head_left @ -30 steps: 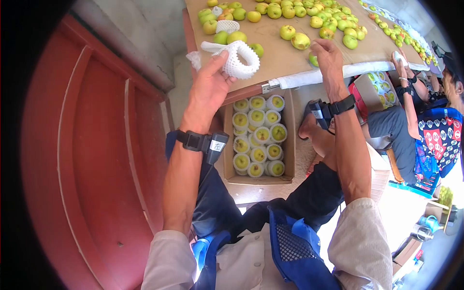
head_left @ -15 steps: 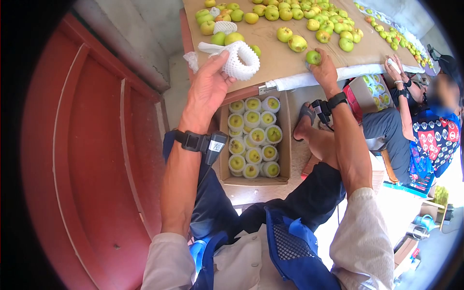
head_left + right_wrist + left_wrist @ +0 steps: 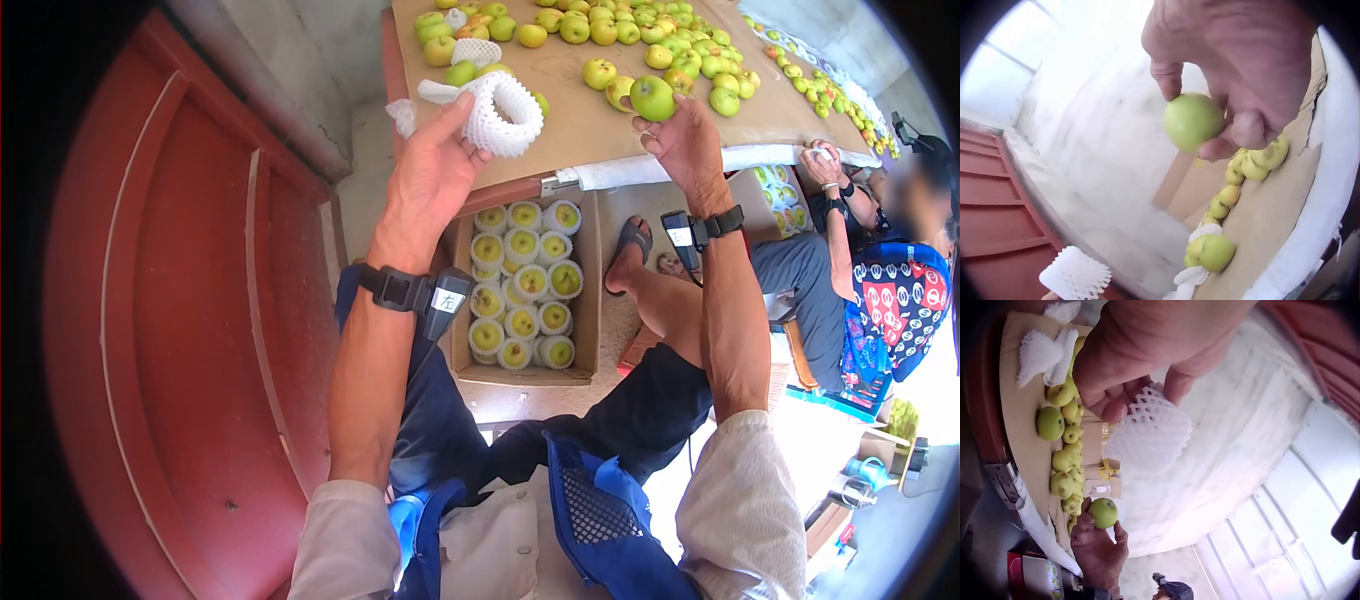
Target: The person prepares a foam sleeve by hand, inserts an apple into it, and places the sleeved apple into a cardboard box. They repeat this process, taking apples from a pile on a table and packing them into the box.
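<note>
My left hand (image 3: 437, 168) holds a white foam net sleeve (image 3: 503, 115) between thumb and fingers, its round mouth gaping toward the right. In the left wrist view the sleeve (image 3: 1149, 432) shows its lattice edge at the fingertips. A green apple (image 3: 653, 98) is pinched in the fingertips of my right hand (image 3: 690, 145), held up over the table's front edge. The right wrist view shows the thumb and fingers around one side of that apple (image 3: 1192, 122). A wide space separates apple and sleeve.
Many loose apples (image 3: 690, 50) lie on the cardboard-covered table (image 3: 560, 100); another foam sleeve (image 3: 476, 52) lies among those at left. Below the table edge, a carton (image 3: 590, 340) holds sleeved apples. Another person (image 3: 900, 290) sits at right, and a red door (image 3: 210, 300) stands at left.
My right hand has picked the green apple up from the table's front edge and raised it, turning it toward the left. The left hand has stayed nearly still with the sleeve.
</note>
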`<state>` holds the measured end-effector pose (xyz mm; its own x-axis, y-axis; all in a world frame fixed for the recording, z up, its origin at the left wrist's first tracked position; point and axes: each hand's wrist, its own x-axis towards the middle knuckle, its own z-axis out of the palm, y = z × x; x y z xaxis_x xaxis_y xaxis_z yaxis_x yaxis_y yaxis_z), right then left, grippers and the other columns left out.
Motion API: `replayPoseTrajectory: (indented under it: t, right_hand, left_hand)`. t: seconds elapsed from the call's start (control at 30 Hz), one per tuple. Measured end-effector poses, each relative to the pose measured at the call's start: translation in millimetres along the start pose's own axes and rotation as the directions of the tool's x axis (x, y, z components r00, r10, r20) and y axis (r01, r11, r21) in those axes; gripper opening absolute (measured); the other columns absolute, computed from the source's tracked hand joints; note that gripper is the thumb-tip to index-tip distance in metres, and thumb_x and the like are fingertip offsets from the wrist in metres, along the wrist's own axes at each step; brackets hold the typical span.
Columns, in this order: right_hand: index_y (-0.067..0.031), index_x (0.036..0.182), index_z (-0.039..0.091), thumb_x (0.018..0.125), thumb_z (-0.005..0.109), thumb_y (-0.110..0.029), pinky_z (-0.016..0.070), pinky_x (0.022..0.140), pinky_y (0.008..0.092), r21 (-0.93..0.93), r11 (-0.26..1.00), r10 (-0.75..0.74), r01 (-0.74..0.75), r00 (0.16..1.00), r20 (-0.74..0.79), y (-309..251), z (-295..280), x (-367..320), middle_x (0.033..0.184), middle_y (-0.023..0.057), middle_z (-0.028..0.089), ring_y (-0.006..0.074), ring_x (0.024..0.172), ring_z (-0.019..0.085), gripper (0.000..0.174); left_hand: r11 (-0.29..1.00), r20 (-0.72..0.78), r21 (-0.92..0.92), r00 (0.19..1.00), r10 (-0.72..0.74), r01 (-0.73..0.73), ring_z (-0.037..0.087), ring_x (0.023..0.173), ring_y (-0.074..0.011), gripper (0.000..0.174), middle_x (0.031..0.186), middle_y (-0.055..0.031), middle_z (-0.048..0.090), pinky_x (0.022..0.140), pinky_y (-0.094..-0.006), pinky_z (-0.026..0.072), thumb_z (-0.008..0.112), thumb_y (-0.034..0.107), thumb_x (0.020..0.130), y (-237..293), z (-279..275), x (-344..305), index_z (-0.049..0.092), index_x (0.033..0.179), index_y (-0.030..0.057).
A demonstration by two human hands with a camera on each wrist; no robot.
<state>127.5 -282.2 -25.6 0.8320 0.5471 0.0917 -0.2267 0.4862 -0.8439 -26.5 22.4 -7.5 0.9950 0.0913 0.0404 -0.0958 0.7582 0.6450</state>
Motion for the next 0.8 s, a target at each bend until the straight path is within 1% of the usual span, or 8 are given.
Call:
replayPoseTrajectory:
  t: [0.2,0.3,0.37,0.4,0.47,0.5,0.57,0.8]
  right_hand:
    - [0.0029,0.133,0.052,0.1,0.05,-0.032,0.0417,0.059,0.0249,0.032,0.999,0.019,-0.023,0.992,0.128,4.5,14.4,-0.7,0.124,0.0191,0.064,0.0224,0.088,0.06,0.048]
    - [0.0036,0.132,0.052,0.099,0.053,-0.033,0.0407,0.059,0.0252,-0.226,0.974,0.02,-0.011,0.999,0.036,17.8,24.3,0.1,0.128,0.0194,0.063,0.0204,0.094,0.061,0.049]
    - [0.0024,0.133,0.054,0.096,0.06,-0.034,0.0487,0.068,0.0306,-0.711,0.695,-0.013,-0.103,0.988,-0.156,30.2,35.4,0.0,0.123,0.017,0.065,0.0231,0.1,0.064,0.052]
    - [0.0024,0.133,0.054,0.096,0.06,-0.034,0.0487,0.068,0.0306,-0.708,0.698,-0.011,-0.104,0.988,-0.156,41.1,36.1,3.2,0.123,0.017,0.065,0.0231,0.1,0.064,0.052]
    - [-0.0021,0.135,0.055,0.093,0.065,-0.033,0.0527,0.084,0.0382,-0.955,0.287,-0.196,0.074,0.98,0.017,63.3,41.2,8.5,0.119,0.0179,0.066,0.0294,0.105,0.065,0.053]
    - [-0.0021,0.135,0.055,0.093,0.065,-0.033,0.0527,0.084,0.0382,-0.955,0.288,-0.196,0.073,0.981,0.016,68.3,44.8,9.4,0.119,0.0179,0.066,0.0294,0.105,0.065,0.053]
    - [-0.0083,0.136,0.055,0.089,0.068,-0.036,0.0496,0.098,0.0451,-0.994,0.059,-0.196,0.096,0.977,0.083,77.7,50.2,9.0,0.123,0.0201,0.065,0.037,0.11,0.064,0.055]
    - [-0.0083,0.14,0.051,0.091,0.07,-0.038,0.0499,0.097,0.0432,-0.994,-0.079,-0.091,0.079,0.992,0.086,88.7,61.4,7.9,0.127,0.022,0.061,0.0392,0.115,0.062,0.06]
  left_hand:
    - [1.0,-0.004,-0.013,1.0,0.014,-0.014,0.057,0.119,-0.0176,0.033,0.128,-0.0036,0.062,0.098,-0.0356,0.0451,0.067,0.019,0.099,2.8,-1.7,-0.1,0.057,0.129,0.0081]
    - [1.0,-0.016,-0.007,1.0,0.012,-0.013,0.056,0.122,-0.0178,0.032,0.13,-0.0041,0.061,0.1,-0.0362,0.0442,0.066,0.018,0.099,4.2,-6.8,2.5,0.057,0.128,0.0074]
    - [1.0,-0.031,-0.013,0.999,0.025,-0.025,0.059,0.118,-0.0175,0.034,0.128,-0.0039,0.063,0.095,-0.0359,0.0472,0.066,0.018,0.099,3.3,-8.9,4.9,0.057,0.13,0.0081]
    - [0.999,-0.04,-0.022,0.999,0.036,-0.037,0.062,0.114,-0.0172,0.035,0.126,-0.0038,0.065,0.091,-0.0356,0.0503,0.066,0.018,0.099,2.4,-8.6,5.4,0.056,0.132,0.0088]
    - [0.999,-0.056,-0.023,0.998,0.029,-0.03,0.062,0.113,-0.0169,0.035,0.125,-0.0036,0.065,0.09,-0.0353,0.05,0.067,0.018,0.099,1.0,-7.0,5.9,0.056,0.132,0.0093]
    - [0.999,-0.07,-0.028,0.997,0.024,-0.026,0.063,0.112,-0.0166,0.035,0.125,-0.0034,0.065,0.089,-0.0349,0.0497,0.067,0.018,0.099,0.8,-6.3,6.1,0.057,0.132,0.0098]
    - [0.999,-0.065,-0.025,0.998,0.02,-0.022,0.062,0.113,-0.0165,0.036,0.125,-0.0034,0.065,0.09,-0.0352,0.0499,0.067,0.018,0.099,-0.2,-7.6,6.9,0.057,0.132,0.0097]
    - [0.999,-0.054,-0.038,0.999,0.005,-0.007,0.062,0.115,-0.0168,0.036,0.125,-0.0029,0.065,0.096,-0.0366,0.0505,0.068,0.018,0.099,-2.1,-8.2,8.0,0.057,0.132,0.0088]
